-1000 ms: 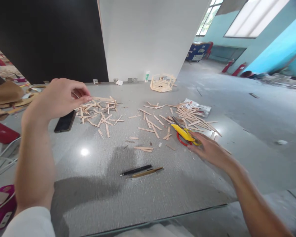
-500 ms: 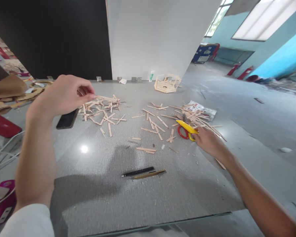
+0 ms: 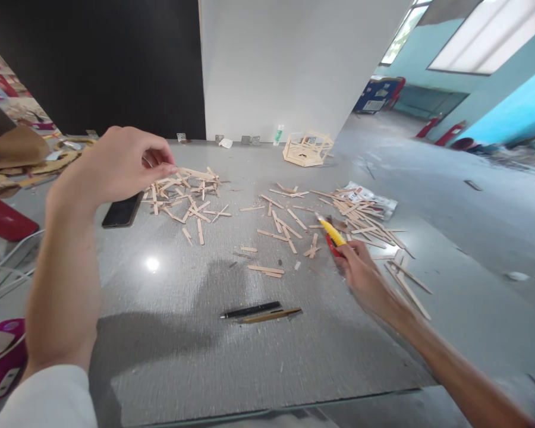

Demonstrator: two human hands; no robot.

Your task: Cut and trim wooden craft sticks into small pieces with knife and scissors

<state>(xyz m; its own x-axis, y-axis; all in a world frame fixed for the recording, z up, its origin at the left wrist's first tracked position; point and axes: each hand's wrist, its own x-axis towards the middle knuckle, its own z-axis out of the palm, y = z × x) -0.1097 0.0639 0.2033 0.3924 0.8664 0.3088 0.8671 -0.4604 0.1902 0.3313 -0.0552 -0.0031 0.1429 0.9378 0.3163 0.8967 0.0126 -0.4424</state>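
My left hand [image 3: 125, 163] is over the left pile of wooden sticks [image 3: 199, 229], thumb and fingertips pinching one wooden stick [image 3: 195, 173]. A phone [image 3: 122, 211] lies below that hand. On the right, my right hand [image 3: 359, 261] is closed around a yellow cutter [image 3: 331, 230], whose tip points up and to the left. Red-handled scissors [image 3: 332, 245] show partly beneath the cutter and fingers. The right stick pile [image 3: 361, 214] lies just beyond this hand, partly over a plastic packet [image 3: 383, 205].
Near the middle front lie a black pen [image 3: 252, 310] and a brown pencil-like tool [image 3: 273, 315]. A hexagonal stick frame [image 3: 305, 151] and a small green-labelled tube [image 3: 279, 135] stand at the back by the white panel [image 3: 289, 65]. A red cylinder [image 3: 6, 217] is at left.
My right hand has lifted the yellow cutter and turned it more upright, uncovering sticks at the right. My left hand stays nearly in place. The view has shifted slightly.
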